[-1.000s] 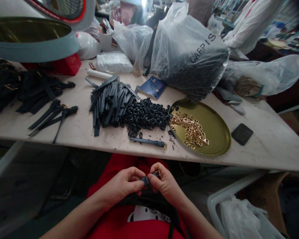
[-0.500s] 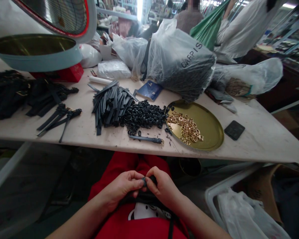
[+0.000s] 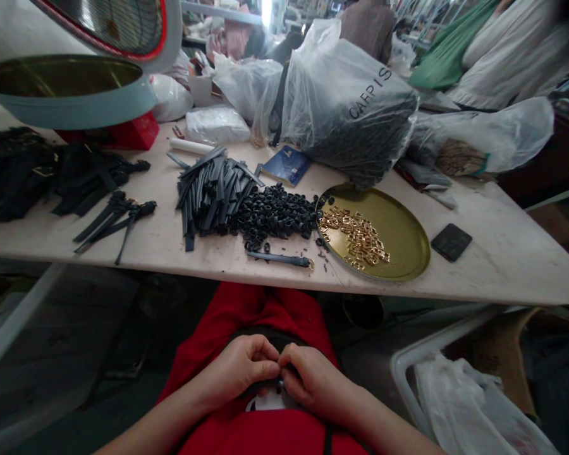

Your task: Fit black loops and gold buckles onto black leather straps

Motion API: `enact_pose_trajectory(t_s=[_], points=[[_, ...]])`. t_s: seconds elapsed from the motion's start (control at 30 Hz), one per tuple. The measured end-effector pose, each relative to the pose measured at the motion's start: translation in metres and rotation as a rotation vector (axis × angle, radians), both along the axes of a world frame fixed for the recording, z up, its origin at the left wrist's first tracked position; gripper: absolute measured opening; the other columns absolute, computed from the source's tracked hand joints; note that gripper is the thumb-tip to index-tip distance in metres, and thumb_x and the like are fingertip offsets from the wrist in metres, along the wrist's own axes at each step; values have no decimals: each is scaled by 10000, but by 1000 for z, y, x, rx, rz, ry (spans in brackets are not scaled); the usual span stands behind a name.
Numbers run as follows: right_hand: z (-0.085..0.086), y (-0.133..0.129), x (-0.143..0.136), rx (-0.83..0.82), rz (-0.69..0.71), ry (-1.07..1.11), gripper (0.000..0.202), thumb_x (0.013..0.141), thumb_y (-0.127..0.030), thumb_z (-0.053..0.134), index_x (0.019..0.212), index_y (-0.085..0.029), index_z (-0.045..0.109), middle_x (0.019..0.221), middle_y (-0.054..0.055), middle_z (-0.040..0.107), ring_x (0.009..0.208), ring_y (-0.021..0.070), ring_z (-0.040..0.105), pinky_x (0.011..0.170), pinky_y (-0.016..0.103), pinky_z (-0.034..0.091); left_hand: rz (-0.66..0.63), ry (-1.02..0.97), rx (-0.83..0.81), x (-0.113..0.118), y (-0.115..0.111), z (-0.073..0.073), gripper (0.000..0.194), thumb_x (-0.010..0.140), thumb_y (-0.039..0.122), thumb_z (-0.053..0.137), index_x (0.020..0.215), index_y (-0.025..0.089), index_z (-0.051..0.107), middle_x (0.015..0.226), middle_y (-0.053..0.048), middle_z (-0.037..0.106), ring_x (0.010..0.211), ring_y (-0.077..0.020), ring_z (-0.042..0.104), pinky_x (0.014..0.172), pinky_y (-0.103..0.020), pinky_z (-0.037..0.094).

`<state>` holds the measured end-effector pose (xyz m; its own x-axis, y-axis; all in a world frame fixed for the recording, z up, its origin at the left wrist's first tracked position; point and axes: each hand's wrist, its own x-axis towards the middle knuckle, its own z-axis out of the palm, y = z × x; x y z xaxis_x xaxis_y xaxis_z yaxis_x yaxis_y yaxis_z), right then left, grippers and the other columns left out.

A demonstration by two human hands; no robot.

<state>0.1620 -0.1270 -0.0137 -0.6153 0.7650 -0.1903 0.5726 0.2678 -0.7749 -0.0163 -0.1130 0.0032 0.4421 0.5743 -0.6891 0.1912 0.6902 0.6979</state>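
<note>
My left hand [image 3: 252, 366] and my right hand [image 3: 308, 379] meet fingertip to fingertip over my red-clothed lap, both pinched closed. What they hold between them is hidden by the fingers. Beyond them on the table [image 3: 218, 264] lies one dark strap [image 3: 281, 259] with a gold buckle at its right end. Behind that strap are a heap of flat dark strips [image 3: 213, 193] and a pile of small black loops [image 3: 277, 215]. Gold buckles [image 3: 360, 237] lie in a round gold-coloured tray [image 3: 405, 246] to the right.
Finished-looking dark straps [image 3: 116, 218] lie at the left by a pale blue tin [image 3: 71, 104]. A blue booklet [image 3: 286, 165] and a large plastic bag [image 3: 346, 107] stand behind. A black square [image 3: 451, 242] lies right of the tray. People's clothing shows at the back.
Both hands have moved slightly lower and nearer my body, and the dark piece seen between them is now hidden. The view has shifted a little. At the back right, the person in white appears farther right.
</note>
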Motion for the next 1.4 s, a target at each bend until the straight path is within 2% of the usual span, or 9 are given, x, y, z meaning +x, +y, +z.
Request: enact_pose_trajectory(t_s=[0.1,0.23,0.37,0.57,0.8,1.0,1.13,1.27,1.4], points=[[-3,0,-2,-44,-61,20,107,792,-181,433,870,-182,506,737,22,597,637,133,535,573,229,366,-14,-2,51,-4,1,1,234,651,274,618,831,128,584,685,12,635,567,-116,554,543,-225,414],[-3,4,-5,-144,-170,85,129,832,-218,404,943,-186,461,752,11,574,635,120,514,572,218,377,-46,-96,50,-14,9,5,330,693,238,590,1003,130,549,841,-32,673,768,-159,602,682,-252,432],[-4,3,-5,-159,-185,135,148,828,-214,416,971,-194,448,758,1,551,638,118,498,570,217,374,-12,-129,21,-14,13,1,307,683,257,613,939,107,537,671,-9,649,640,-140,586,625,-246,418],[-11,-4,-2,-138,-250,176,143,839,-226,413,977,-202,441,740,-12,542,615,108,489,553,209,373,5,-122,-21,-11,11,-3,336,647,317,649,899,124,538,601,19,628,598,-128,571,601,-232,401],[-11,-12,-9,-3,-230,116,164,807,-174,431,967,-194,460,795,12,575,674,121,525,629,230,406,-174,-45,-142,-16,0,-4,314,648,442,610,645,132,557,555,30,565,471,-75,486,480,-193,360],[-10,-19,-10,-34,-150,135,158,829,-164,392,968,-197,460,755,0,571,656,118,532,609,223,406,-198,73,-2,-7,-13,-9,241,664,394,517,613,160,493,522,46,502,442,-86,447,440,-198,334],[-12,-22,-9,-97,-203,223,169,883,-227,329,1009,-192,435,749,1,557,634,114,528,573,211,402,-279,164,187,-9,-13,1,198,692,334,484,635,151,532,550,45,493,499,-98,451,468,-197,322],[-16,-24,-7,16,-249,171,208,905,-267,291,1015,-190,450,739,10,573,633,129,542,582,231,393,-383,282,338,-7,-13,11,218,732,297,452,649,142,579,568,36,516,517,-101,453,464,-191,293],[-18,-15,-4,86,-270,199,210,910,-271,284,990,-189,459,715,10,582,627,131,560,570,227,393,-421,328,439,7,-4,10,221,764,260,414,716,145,597,611,9,581,532,-121,502,462,-195,315]])
